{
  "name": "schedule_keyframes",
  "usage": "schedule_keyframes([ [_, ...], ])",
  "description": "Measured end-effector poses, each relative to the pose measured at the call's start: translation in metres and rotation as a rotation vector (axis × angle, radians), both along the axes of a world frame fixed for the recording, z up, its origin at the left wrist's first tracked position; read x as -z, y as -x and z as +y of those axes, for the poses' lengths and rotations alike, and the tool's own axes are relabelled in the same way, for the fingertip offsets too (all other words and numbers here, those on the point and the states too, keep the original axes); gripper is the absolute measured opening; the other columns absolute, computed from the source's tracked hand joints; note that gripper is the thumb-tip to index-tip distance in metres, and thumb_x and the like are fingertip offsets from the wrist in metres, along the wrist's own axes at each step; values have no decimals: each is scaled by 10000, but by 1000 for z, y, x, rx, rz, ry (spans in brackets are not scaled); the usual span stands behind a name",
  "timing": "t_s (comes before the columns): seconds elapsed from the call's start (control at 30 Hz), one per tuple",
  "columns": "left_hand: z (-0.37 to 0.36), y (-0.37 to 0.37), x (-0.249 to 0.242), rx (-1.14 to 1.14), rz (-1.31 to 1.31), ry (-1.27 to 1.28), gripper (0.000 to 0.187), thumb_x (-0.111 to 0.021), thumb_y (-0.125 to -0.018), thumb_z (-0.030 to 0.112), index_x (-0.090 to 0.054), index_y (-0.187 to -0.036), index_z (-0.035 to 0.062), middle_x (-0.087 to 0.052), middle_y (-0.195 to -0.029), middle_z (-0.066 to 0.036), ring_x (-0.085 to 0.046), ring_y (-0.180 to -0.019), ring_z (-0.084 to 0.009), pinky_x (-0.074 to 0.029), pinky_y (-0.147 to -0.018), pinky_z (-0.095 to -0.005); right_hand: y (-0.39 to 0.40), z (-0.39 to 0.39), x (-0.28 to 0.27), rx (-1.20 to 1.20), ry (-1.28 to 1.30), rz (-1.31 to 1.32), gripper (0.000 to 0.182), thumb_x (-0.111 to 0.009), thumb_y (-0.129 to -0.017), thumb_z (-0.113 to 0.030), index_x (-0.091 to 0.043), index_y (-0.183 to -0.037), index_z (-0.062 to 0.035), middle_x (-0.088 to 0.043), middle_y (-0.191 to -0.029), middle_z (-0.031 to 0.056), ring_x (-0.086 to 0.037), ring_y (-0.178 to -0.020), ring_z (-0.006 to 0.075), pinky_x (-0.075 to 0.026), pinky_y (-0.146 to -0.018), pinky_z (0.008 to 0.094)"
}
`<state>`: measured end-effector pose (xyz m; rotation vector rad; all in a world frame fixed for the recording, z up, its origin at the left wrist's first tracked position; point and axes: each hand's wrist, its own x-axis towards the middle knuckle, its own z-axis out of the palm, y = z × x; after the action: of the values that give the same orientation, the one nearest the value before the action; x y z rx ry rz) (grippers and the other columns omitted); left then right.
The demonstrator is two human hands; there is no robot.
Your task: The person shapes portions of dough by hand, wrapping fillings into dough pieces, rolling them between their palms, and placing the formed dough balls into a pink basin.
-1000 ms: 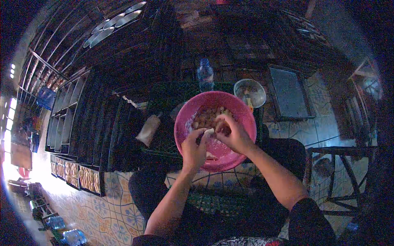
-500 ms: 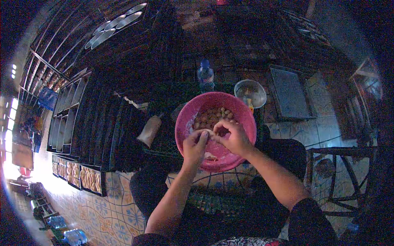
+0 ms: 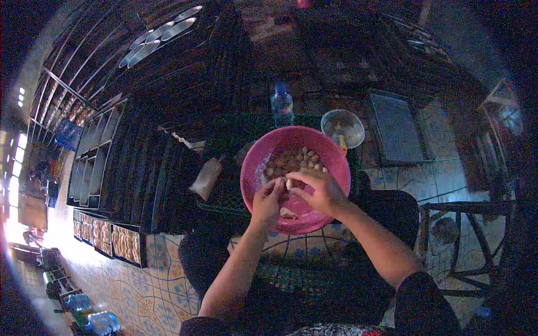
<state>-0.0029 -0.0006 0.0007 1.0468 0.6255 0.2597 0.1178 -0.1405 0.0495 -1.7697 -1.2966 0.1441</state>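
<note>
Over the pink plastic basin, both hands meet with their fingertips close together. Between them is a small pale piece that looks like dough. My left hand pinches at its left side, the thumb and fingers pressed together. On the other side, my right hand grips it with a bent thumb and forefinger. Small round brownish balls lie heaped in the far part of the basin. A larger pale lump rests near the basin's front wall. The fingers partly cover the small piece.
Behind the basin stand a plastic bottle and a metal bowl. A bag of pale stuff lies on a dark crate to the left. Racks with trays of bread are farther left. A metal-framed stool stands at right.
The fingers have shifted on the pale piece, which now shows as a small lump between them. More of the larger lump in the basin is visible. The view has moved slightly.
</note>
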Motion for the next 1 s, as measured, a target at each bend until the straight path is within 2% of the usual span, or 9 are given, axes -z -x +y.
schedule_keyframes([
  [0.07,-6,0,-12,-20,-5,90,362,-621,-1012,303,-633,-1232,16,-654,-1028,-31,-620,-885,-128,-618,-580,-309,0,1,5,8,0,-100,349,-770,-832,-123,-666,-1160,-63,-698,-1063,117,-677,-1021,292,-531,-856,388],
  [0.13,-9,-1,-18,72,59,-58,383,-622,-1005,318,-632,-1237,15,-655,-1039,-37,-630,-875,-137,-619,-454,-340,0,2,10,69,-55,-149,408,-765,-818,-110,-656,-1210,-75,-694,-1058,120,-667,-1030,321,-521,-888,413],
  [0.37,-7,-2,-20,-8,72,-74,355,-624,-1003,304,-653,-1205,14,-667,-1014,-60,-649,-855,-168,-627,-464,-357,6,6,21,164,121,-314,307,-658,-870,-140,-659,-1175,-109,-644,-1068,101,-627,-1016,340,-465,-841,493],
  [0.47,-3,-2,-18,-70,74,62,328,-630,-1004,278,-664,-1187,8,-676,-988,-67,-661,-814,-168,-630,-566,-322,8,9,21,168,95,-291,303,-660,-839,-156,-659,-1141,-131,-638,-1065,82,-622,-983,345,-454,-836,496],
  [0.63,-6,-3,-11,-112,-8,-28,320,-627,-1014,235,-636,-1248,17,-686,-1078,-76,-677,-878,-153,-553,-776,-246,8,7,12,116,62,11,199,-667,-893,-212,-682,-1052,-93,-641,-952,104,-619,-968,342,-457,-835,490],
  [0.77,-6,-3,-25,-91,-79,-51,347,-627,-1014,222,-601,-1300,28,-676,-1132,-83,-673,-928,-152,-559,-773,-256,15,7,9,125,54,185,205,-656,-944,-260,-721,-1068,-111,-681,-991,100,-637,-1042,311,-425,-973,509],
  [0.83,-4,-1,-30,-4,-91,23,367,-634,-1007,213,-579,-1326,38,-667,-1144,-83,-671,-931,-153,-593,-721,-284,15,7,14,5,-80,659,254,-641,-968,-315,-737,-1152,-169,-714,-1119,70,-596,-1194,289,-286,-1118,553],
  [0.93,1,-2,-20,-17,-93,68,372,-648,-996,213,-585,-1321,45,-672,-1116,-88,-664,-917,-150,-621,-587,-308,10,5,12,18,82,559,310,-625,-980,-346,-713,-1239,-199,-711,-1206,75,-498,-1328,318,-172,-1176,555],
  [1.0,-1,-3,-3,-86,-96,-56,352,-661,-986,206,-607,-1288,32,-681,-1094,-94,-665,-899,-148,-619,-528,-315,8,6,21,47,89,561,299,-620,-982,-354,-723,-1224,-211,-712,-1203,83,-474,-1334,344,-178,-1174,541],
])
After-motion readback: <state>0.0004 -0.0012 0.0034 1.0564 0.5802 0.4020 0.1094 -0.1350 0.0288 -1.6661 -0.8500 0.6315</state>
